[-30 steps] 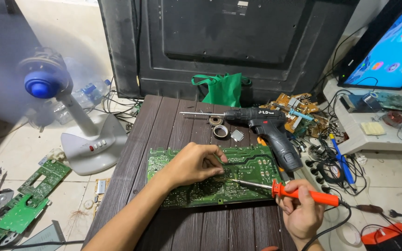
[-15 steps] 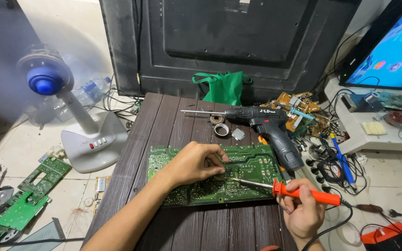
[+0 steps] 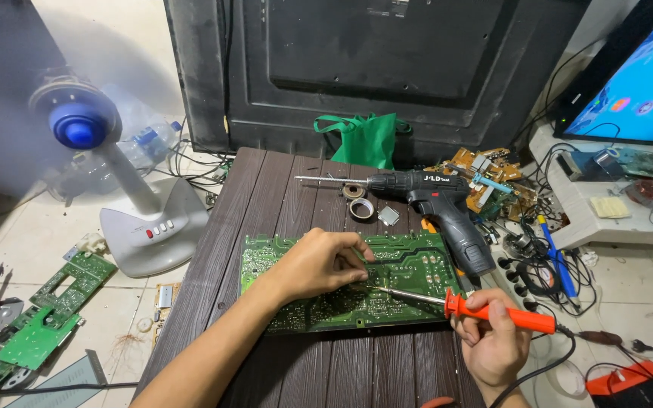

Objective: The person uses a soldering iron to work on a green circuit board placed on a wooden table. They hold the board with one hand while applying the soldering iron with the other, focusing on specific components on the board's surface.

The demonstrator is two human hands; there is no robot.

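A green circuit board (image 3: 410, 264) lies solder side up on a dark wooden table (image 3: 281, 196). My left hand (image 3: 319, 264) rests on the board's middle, fingers pinched together on its surface; whether it holds anything thin I cannot tell. My right hand (image 3: 493, 344) grips an orange-handled soldering iron (image 3: 496, 312) at the table's right edge. Its metal tip (image 3: 376, 288) touches the board just below my left fingertips.
A black cordless drill (image 3: 432, 200) and tape rolls (image 3: 360, 205) lie behind the board. A green bag (image 3: 364, 140) and a large dark TV back panel (image 3: 387, 68) stand beyond. A fan (image 3: 107, 166) and loose boards (image 3: 47, 310) sit on the floor left; cables and a lit screen (image 3: 644, 83) are right.
Both hands stay almost still over the board, the iron's tip at the same spot. The fan head has turned slightly.
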